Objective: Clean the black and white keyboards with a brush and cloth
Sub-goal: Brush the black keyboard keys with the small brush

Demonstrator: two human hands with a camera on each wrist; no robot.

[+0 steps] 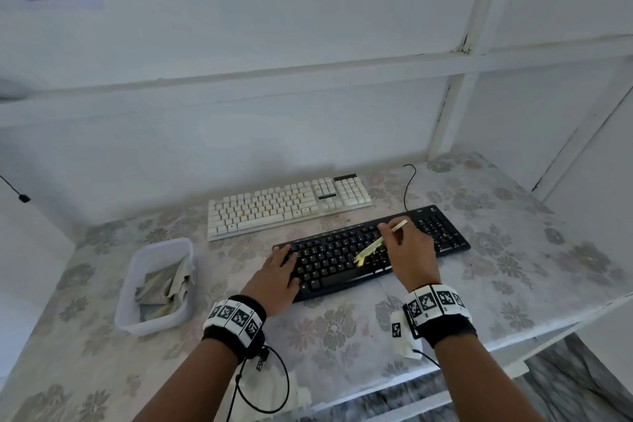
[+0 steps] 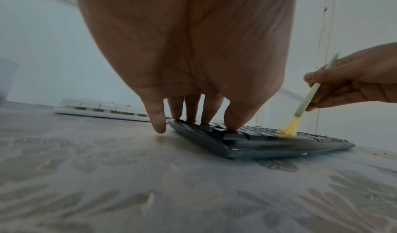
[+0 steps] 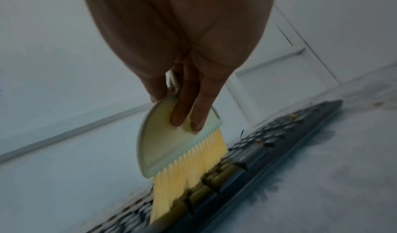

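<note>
**Brush on the black keyboard, crumbs waiting to scatter**

Nearest the head camera are the two forearms with their tagged wristbands. The left hand lies flat, its straight fingers pressing the left end of the black keyboard and curling round nothing. The right hand grips the brush, two fingers laid on its pale head and the thumb behind, with the yellow bristles bent onto the middle keys.

What could go wrong, as a judgement: crumbs sit on the keys at the right end, and a hard flick could send them onto the bench or toward the white keyboard, which lies just behind and carries orange specks of its own. Bristles pressed too steeply may only push debris down between the keys. If the left hand eases off, the keyboard could slide under the stroke; its cable loops behind and might snag.

The cloth lies crumpled in a clear plastic tub to the left, apart from both keyboards.

The bench wears a faded floral covering, with a few specks near the keyboard's right edge. White panelled walls with rails enclose it; printed sheets hang high on the wall, too blurred to read.
</note>
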